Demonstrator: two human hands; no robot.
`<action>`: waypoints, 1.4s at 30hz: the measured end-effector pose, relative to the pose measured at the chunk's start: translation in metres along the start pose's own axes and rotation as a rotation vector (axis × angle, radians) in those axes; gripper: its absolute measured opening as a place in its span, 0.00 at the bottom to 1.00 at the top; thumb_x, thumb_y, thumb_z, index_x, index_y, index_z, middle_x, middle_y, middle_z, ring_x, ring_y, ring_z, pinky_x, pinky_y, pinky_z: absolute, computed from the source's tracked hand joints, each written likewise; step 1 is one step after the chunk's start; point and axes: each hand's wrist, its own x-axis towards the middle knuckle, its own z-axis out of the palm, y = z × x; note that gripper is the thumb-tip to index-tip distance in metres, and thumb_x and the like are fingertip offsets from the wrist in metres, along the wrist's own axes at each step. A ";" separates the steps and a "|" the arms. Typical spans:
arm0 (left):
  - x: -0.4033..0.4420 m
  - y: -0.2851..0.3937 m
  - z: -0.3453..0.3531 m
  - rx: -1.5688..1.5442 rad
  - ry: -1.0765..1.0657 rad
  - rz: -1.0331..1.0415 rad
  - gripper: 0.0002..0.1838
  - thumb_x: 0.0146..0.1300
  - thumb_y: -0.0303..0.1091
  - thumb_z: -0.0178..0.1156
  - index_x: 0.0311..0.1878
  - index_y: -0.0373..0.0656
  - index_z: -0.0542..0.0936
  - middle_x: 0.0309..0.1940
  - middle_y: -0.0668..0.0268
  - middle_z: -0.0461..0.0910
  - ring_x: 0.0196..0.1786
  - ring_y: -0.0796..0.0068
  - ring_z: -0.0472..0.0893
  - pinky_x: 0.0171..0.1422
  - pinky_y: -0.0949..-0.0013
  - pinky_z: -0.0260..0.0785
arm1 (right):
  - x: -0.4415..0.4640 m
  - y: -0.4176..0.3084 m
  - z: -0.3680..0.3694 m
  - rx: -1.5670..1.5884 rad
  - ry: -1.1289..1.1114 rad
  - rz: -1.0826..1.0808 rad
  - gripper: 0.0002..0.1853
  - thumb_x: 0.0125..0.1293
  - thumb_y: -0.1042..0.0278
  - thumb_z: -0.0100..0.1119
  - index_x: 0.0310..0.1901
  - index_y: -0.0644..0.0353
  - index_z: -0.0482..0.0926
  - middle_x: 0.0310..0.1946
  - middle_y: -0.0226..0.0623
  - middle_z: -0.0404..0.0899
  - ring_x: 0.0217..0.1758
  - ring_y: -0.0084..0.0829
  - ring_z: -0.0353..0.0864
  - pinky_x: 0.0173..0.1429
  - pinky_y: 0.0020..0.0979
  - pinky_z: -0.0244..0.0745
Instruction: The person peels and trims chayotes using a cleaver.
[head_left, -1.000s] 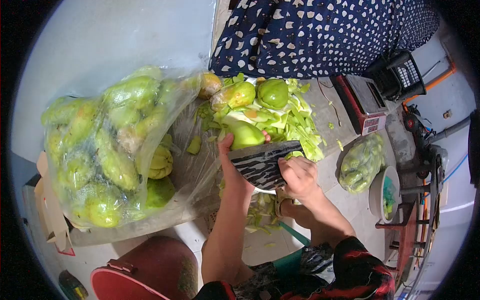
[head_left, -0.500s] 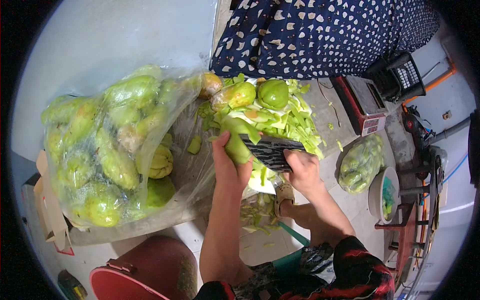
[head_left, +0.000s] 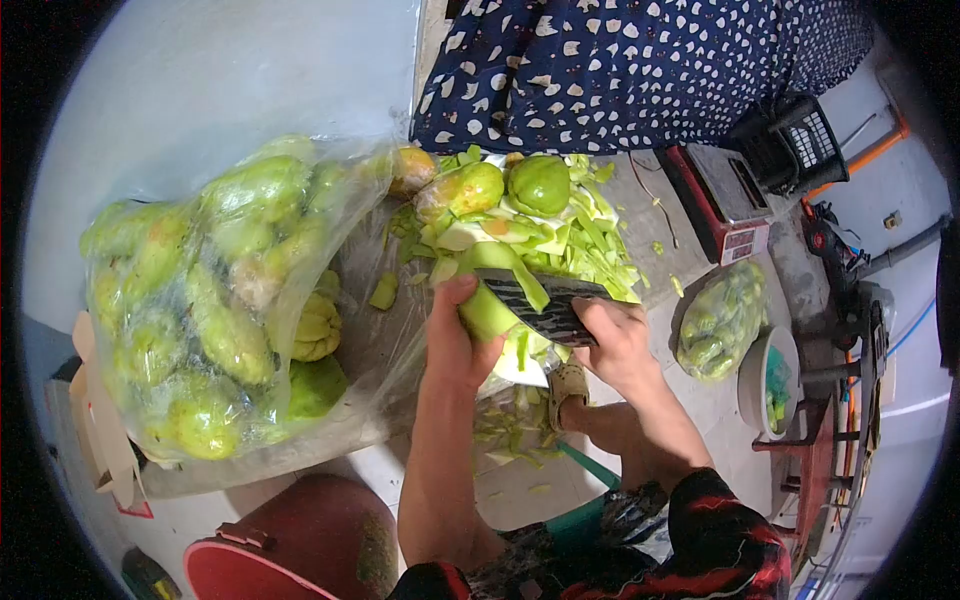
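My left hand [head_left: 462,335] is wrapped round a partly peeled chayote [head_left: 487,312], its fingers mostly hidden behind it. My right hand [head_left: 618,345] grips a wide knife [head_left: 545,303] with a dark, wavy-patterned blade; its handle is hidden in the fist. The blade lies against the chayote's right side, and a green strip of peel [head_left: 528,283] hangs over it. Just beyond, a heap of pale green peelings [head_left: 590,235] covers the surface. On the heap's far side rest a whole green chayote [head_left: 540,185] and a yellowish, browned chayote [head_left: 465,190].
A clear plastic bag of chayotes [head_left: 215,290] fills the left of the slab. A red bucket [head_left: 290,540] stands below it. To the right are a red scale [head_left: 715,200], another full bag [head_left: 722,325] and a white basin [head_left: 765,385]. Patterned cloth [head_left: 640,75] hangs behind.
The knife has shifted slightly right and down along the chayote, and the strip of peel now hangs longer across the blade. Both hands keep their holds.
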 end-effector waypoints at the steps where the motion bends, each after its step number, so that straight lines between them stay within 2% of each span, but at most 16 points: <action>1: -0.001 0.000 0.002 0.036 0.026 -0.004 0.27 0.57 0.47 0.54 0.58 0.42 0.74 0.54 0.57 0.78 0.56 0.54 0.77 0.61 0.40 0.67 | 0.000 0.002 0.002 0.000 0.001 0.001 0.17 0.43 0.74 0.66 0.36 0.58 0.70 0.26 0.38 0.76 0.27 0.44 0.80 0.30 0.40 0.75; 7: -0.007 0.010 0.006 -0.056 -0.196 -0.049 0.30 0.57 0.48 0.53 0.59 0.37 0.72 0.53 0.52 0.77 0.54 0.51 0.78 0.59 0.46 0.71 | -0.001 0.028 0.019 -0.007 -0.071 0.257 0.11 0.53 0.74 0.63 0.36 0.58 0.70 0.24 0.43 0.78 0.25 0.48 0.80 0.29 0.43 0.74; 10: -0.003 0.010 -0.001 -0.061 -0.220 -0.070 0.31 0.57 0.48 0.53 0.60 0.37 0.72 0.53 0.51 0.77 0.54 0.51 0.77 0.59 0.46 0.71 | -0.001 0.024 0.013 0.111 0.017 0.296 0.07 0.56 0.77 0.62 0.32 0.62 0.71 0.18 0.42 0.74 0.18 0.42 0.76 0.25 0.34 0.70; 13: 0.004 0.007 -0.004 -0.172 -0.126 -0.006 0.31 0.57 0.48 0.53 0.61 0.37 0.72 0.53 0.50 0.77 0.55 0.51 0.77 0.61 0.47 0.70 | 0.008 0.004 -0.005 0.184 0.138 0.343 0.07 0.59 0.74 0.64 0.31 0.60 0.73 0.17 0.41 0.75 0.18 0.40 0.77 0.25 0.35 0.71; 15: 0.004 0.010 0.001 -0.192 -0.075 0.010 0.31 0.57 0.47 0.53 0.61 0.37 0.72 0.53 0.49 0.77 0.55 0.51 0.76 0.62 0.47 0.69 | 0.012 0.001 -0.006 0.325 0.234 0.510 0.07 0.62 0.73 0.63 0.31 0.62 0.73 0.15 0.39 0.72 0.15 0.30 0.73 0.23 0.31 0.67; 17: 0.003 0.007 0.002 -0.210 -0.030 0.017 0.31 0.57 0.47 0.53 0.61 0.37 0.71 0.53 0.49 0.77 0.56 0.50 0.76 0.63 0.47 0.68 | 0.019 0.011 -0.010 0.351 0.055 0.674 0.08 0.62 0.74 0.62 0.30 0.62 0.71 0.15 0.40 0.73 0.14 0.32 0.71 0.22 0.31 0.65; 18: 0.004 0.009 -0.002 -0.222 -0.061 0.030 0.31 0.57 0.47 0.54 0.60 0.37 0.72 0.53 0.49 0.76 0.57 0.50 0.76 0.65 0.47 0.67 | 0.019 0.007 -0.012 0.350 0.061 0.674 0.08 0.62 0.74 0.62 0.30 0.62 0.71 0.15 0.40 0.73 0.14 0.32 0.71 0.22 0.31 0.65; 20: 0.007 0.010 -0.006 -0.246 -0.087 0.060 0.31 0.57 0.46 0.55 0.60 0.37 0.72 0.54 0.49 0.76 0.58 0.50 0.75 0.66 0.46 0.67 | 0.017 -0.004 -0.015 0.198 0.040 0.511 0.08 0.63 0.74 0.61 0.31 0.63 0.71 0.15 0.41 0.72 0.14 0.36 0.70 0.23 0.31 0.67; 21: 0.005 0.010 -0.006 -0.256 -0.086 0.038 0.30 0.57 0.47 0.55 0.59 0.37 0.73 0.53 0.50 0.77 0.58 0.50 0.76 0.67 0.47 0.66 | 0.013 -0.006 -0.008 0.190 0.107 0.383 0.07 0.57 0.76 0.62 0.32 0.62 0.72 0.18 0.42 0.72 0.17 0.39 0.73 0.24 0.35 0.69; 23: 0.006 0.009 -0.002 -0.261 -0.089 0.015 0.30 0.58 0.47 0.56 0.59 0.37 0.73 0.53 0.50 0.77 0.57 0.51 0.76 0.67 0.47 0.66 | 0.006 -0.003 -0.002 0.022 0.079 0.079 0.10 0.49 0.76 0.63 0.34 0.61 0.74 0.21 0.40 0.71 0.21 0.39 0.76 0.25 0.37 0.71; 24: 0.008 0.007 0.001 -0.256 -0.052 0.046 0.29 0.58 0.47 0.55 0.58 0.36 0.73 0.52 0.50 0.78 0.56 0.52 0.77 0.67 0.49 0.67 | 0.005 -0.006 -0.001 0.023 0.079 0.080 0.10 0.49 0.76 0.63 0.34 0.61 0.74 0.21 0.40 0.71 0.21 0.39 0.76 0.25 0.37 0.71; 26: 0.005 0.005 0.007 -0.191 -0.024 0.055 0.30 0.59 0.49 0.55 0.57 0.35 0.74 0.48 0.49 0.80 0.51 0.53 0.80 0.64 0.53 0.70 | 0.005 -0.013 -0.001 -0.047 0.028 -0.098 0.13 0.44 0.75 0.63 0.34 0.62 0.74 0.23 0.37 0.71 0.23 0.37 0.76 0.24 0.36 0.70; 30: 0.002 0.004 0.006 -0.111 -0.039 -0.017 0.30 0.59 0.52 0.53 0.56 0.35 0.74 0.46 0.48 0.81 0.48 0.53 0.82 0.57 0.54 0.74 | 0.009 -0.018 0.002 -0.067 0.084 -0.220 0.09 0.49 0.77 0.62 0.32 0.63 0.74 0.20 0.33 0.68 0.19 0.32 0.72 0.22 0.33 0.66; 33: 0.000 0.000 0.007 -0.147 -0.109 -0.027 0.27 0.60 0.46 0.55 0.56 0.36 0.74 0.47 0.51 0.81 0.50 0.55 0.82 0.59 0.53 0.74 | 0.013 -0.021 0.002 -0.072 0.107 -0.236 0.07 0.51 0.78 0.61 0.30 0.62 0.73 0.20 0.32 0.67 0.19 0.31 0.71 0.21 0.32 0.65; 39: 0.001 -0.003 0.008 -0.165 -0.134 -0.067 0.30 0.58 0.50 0.56 0.57 0.36 0.74 0.46 0.51 0.81 0.49 0.56 0.82 0.59 0.54 0.74 | 0.012 -0.020 0.005 -0.077 0.135 -0.247 0.08 0.52 0.79 0.62 0.28 0.61 0.71 0.19 0.31 0.67 0.18 0.30 0.71 0.21 0.31 0.64; 42: 0.001 -0.003 0.009 -0.154 -0.075 -0.061 0.28 0.58 0.49 0.55 0.55 0.37 0.75 0.46 0.50 0.82 0.48 0.55 0.82 0.57 0.54 0.75 | 0.007 -0.016 0.007 -0.087 0.108 -0.230 0.11 0.46 0.77 0.65 0.31 0.61 0.72 0.20 0.33 0.68 0.19 0.33 0.72 0.22 0.34 0.66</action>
